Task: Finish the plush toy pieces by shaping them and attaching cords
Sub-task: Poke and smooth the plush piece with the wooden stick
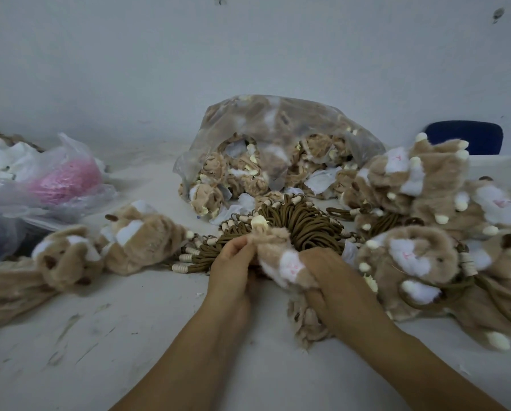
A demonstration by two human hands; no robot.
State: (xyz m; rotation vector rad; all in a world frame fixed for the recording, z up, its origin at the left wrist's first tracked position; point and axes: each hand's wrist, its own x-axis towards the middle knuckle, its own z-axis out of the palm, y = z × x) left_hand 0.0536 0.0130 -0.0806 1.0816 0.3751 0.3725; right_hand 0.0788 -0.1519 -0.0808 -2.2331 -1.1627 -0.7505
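A tan plush toy piece with a white muzzle and pink stitching is held between both hands over the table. My left hand pinches its upper left edge. My right hand grips its lower right part, and tan fur hangs below that hand. Just behind the piece lies a pile of brown cords with cream beaded ends.
A clear plastic bag of plush pieces lies open at the back. Shaped plush toys are heaped at the right and lie at the left. Plastic bags, one with pink thread, sit far left. A blue chair back stands behind.
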